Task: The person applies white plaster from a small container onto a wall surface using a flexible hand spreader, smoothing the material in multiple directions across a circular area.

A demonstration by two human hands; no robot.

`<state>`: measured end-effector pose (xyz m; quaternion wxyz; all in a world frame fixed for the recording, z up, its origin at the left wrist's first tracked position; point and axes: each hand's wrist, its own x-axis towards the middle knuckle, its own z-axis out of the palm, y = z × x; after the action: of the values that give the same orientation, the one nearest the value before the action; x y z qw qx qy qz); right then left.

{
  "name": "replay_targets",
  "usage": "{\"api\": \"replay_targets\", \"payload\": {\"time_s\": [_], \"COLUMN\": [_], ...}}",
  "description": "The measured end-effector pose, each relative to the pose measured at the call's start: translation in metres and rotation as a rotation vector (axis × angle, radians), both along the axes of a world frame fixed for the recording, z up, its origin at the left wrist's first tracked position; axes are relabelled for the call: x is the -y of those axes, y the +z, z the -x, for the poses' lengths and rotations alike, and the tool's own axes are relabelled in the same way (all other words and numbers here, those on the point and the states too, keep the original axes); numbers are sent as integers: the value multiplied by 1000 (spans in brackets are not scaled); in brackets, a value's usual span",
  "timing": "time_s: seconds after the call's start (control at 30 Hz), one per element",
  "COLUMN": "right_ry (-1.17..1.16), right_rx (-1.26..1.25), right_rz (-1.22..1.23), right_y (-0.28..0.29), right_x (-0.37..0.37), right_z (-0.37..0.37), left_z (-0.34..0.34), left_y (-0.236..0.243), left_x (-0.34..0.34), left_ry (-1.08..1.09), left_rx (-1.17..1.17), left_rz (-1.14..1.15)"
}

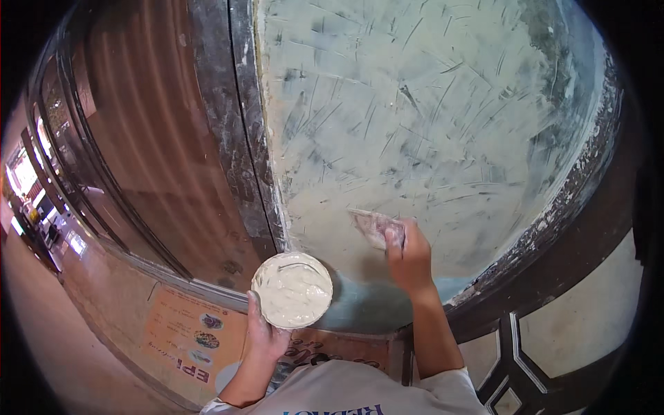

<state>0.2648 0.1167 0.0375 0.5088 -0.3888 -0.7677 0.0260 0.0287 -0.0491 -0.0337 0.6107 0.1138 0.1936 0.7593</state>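
Observation:
My left hand (pixel 264 333) is closed round the near side of a round tub of cream-coloured paste (pixel 293 290), its thumb against the rim. Paste fills much of the tub, with a curved groove in its surface. To the right, my right hand (pixel 409 257) grips a paste-smeared putty knife (pixel 377 228), its blade pointing up and left. The blade lies at or very near a wall panel (pixel 387 138) coated in patchy whitish paste with dark streaks; whether it touches, I cannot tell. My fingers hide the knife's handle.
A dark frame post (pixel 238 124) borders the panel on the left, beside a brown glossy pane (pixel 145 138). Dark trim (pixel 553 235) curves along the right. Below lies a printed orange-brown sheet (pixel 173 325). A dark lattice with pale panels (pixel 567 325) stands at the lower right.

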Motion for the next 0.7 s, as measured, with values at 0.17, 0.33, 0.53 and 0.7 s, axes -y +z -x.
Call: {"api": "replay_targets", "payload": {"time_s": [0.17, 0.33, 0.53, 0.7], "right_ry": [6, -35, -30, -5], "right_rx": [-528, 25, -567, -72], "right_rz": [120, -29, 119, 0], "right_y": [25, 2, 26, 10], "right_x": [2, 0, 4, -2], "right_z": [-4, 0, 1, 12], "left_z": [2, 4, 6, 7], "left_y": [-17, -25, -20, -23], "left_x": [8, 9, 11, 7], "left_ry": [-32, -27, -37, -64], "left_rx": [7, 7, -27, -40], "left_rz": [34, 92, 48, 48]}}
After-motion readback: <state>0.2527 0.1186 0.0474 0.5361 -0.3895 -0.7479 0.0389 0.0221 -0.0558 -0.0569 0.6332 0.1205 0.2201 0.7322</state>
